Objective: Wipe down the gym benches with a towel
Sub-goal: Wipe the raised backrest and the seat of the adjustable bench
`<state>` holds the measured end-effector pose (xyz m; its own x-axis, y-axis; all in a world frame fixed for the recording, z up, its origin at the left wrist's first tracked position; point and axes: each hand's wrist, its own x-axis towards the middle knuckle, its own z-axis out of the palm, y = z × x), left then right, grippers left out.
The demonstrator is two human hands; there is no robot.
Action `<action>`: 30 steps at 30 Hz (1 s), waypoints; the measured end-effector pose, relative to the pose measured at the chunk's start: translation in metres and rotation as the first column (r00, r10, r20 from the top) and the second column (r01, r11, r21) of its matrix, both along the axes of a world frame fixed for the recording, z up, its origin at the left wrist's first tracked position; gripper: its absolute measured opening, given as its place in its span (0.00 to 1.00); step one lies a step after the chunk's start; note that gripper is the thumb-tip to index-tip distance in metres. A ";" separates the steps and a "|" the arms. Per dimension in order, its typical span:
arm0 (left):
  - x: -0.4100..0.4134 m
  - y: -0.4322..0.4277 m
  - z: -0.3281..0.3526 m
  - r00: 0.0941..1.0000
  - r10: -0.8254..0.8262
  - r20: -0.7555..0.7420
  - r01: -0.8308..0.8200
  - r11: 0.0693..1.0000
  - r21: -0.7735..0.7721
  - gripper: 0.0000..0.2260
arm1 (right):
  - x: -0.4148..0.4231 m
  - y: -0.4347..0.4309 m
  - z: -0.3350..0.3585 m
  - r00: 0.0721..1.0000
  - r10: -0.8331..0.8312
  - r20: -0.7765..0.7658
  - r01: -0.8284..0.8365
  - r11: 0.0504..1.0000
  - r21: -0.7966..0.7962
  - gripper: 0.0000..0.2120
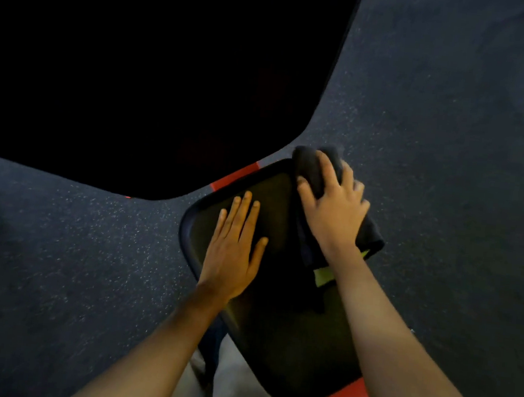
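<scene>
Leaning over a speckled floor [450, 152] and a black bench pad [288, 345], long axis running away from the body, tilting slightly left. Gripping a dark towel [311, 168] at the pad's far right corner with the right hand [333, 211], towel trailing back along the right edge; pressing the left hand [233, 253] flat, fingers straight, on the pad.

Towel [310, 171] partly under right hand [333, 213], black mass [124, 57] possibly padding
</scene>
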<state>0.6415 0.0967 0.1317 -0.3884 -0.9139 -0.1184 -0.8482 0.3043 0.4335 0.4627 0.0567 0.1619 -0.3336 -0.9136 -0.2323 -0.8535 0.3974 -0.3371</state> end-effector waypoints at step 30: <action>-0.040 0.027 0.008 0.997 -0.076 0.023 0.075 0.997 0.032 0.26 | -0.035 0.095 -0.005 0.954 -0.262 0.144 0.249 0.963 0.101 0.32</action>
